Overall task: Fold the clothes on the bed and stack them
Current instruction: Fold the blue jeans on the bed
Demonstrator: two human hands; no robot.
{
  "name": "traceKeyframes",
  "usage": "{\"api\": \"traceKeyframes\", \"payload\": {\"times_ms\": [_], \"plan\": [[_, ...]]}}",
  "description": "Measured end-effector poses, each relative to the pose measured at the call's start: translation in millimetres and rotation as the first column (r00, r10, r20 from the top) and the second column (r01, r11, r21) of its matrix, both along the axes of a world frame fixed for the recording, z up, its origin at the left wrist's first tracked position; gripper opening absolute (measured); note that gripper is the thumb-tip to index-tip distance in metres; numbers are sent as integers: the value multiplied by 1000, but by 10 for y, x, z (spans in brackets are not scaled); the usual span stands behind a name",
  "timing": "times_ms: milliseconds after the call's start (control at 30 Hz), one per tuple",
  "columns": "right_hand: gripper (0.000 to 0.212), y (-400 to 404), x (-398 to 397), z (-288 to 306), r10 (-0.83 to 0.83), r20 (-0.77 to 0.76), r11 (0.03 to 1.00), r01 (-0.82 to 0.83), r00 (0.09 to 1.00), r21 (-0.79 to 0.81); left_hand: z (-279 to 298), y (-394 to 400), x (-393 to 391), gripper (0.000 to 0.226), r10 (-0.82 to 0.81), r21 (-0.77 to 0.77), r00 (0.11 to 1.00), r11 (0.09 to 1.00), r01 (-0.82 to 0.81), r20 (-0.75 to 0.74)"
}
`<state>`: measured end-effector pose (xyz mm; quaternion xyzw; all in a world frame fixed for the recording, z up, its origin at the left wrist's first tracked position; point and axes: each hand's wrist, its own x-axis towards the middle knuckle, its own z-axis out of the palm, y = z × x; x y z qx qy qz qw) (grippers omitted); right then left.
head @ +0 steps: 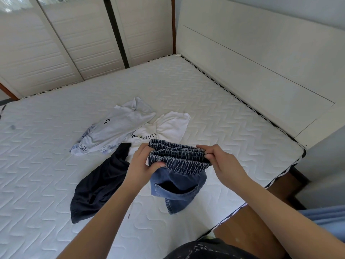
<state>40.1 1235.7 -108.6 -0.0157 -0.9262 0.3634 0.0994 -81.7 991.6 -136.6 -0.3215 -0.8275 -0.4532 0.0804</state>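
White quilted mattress (186, 86) fills most of my view, with a cream headboard (261, 58) along its right side and pale panelled wardrobe doors (61, 43) behind it. I have the jeans (177, 176) up off the bed, near its front edge. My left hand (143, 163) pinches the left end of the gathered elastic waistband (179, 156), thumb on the near side and fingers curled behind. My right hand (222, 161) clamps the right end the same way, fingertips closed on the folded band. The waistband runs doubled between the two hands, and the denim hangs below it, a back pocket (173, 189) facing me and a leg hem touching the mattress.

Loose clothes lie behind and to the left. A dark navy garment (100, 184) sprawls just left of my left forearm. A white top (168, 128) with black lettering lies crumpled behind the jeans, partly hidden by them. A light grey-blue garment (115, 128) with small paw prints overlaps the white top's left edge. All three lie unfolded. Wooden floor (248, 225) shows beyond the bed's near right corner.
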Motion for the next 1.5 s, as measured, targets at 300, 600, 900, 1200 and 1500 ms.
{"api": "traceKeyframes", "payload": {"times_ms": [300,600,900,1200,1500], "plan": [[21,37,42,-40,102,37,989,-97,994,-112,240,160,-13,15,55,277,962,952,-131,266],[38,-77,-109,-73,-106,-38,937,87,994,-340,379,107,-185,60,-177,287,918,955,73,355],[57,-105,-325,301,-65,-74,937,35,995,-348,1052,290,-501,87,-375,-864,915,499,64,-149],[45,-36,-347,264,-52,-127,875,-16,991,-484,1084,575,-494,41,-409,-801,908,572,178,-90],[29,465,-320,-1005,-130,544,554,516,829,-653,1146,764,-624,36,-328,-703,940,692,168,-98]]}}
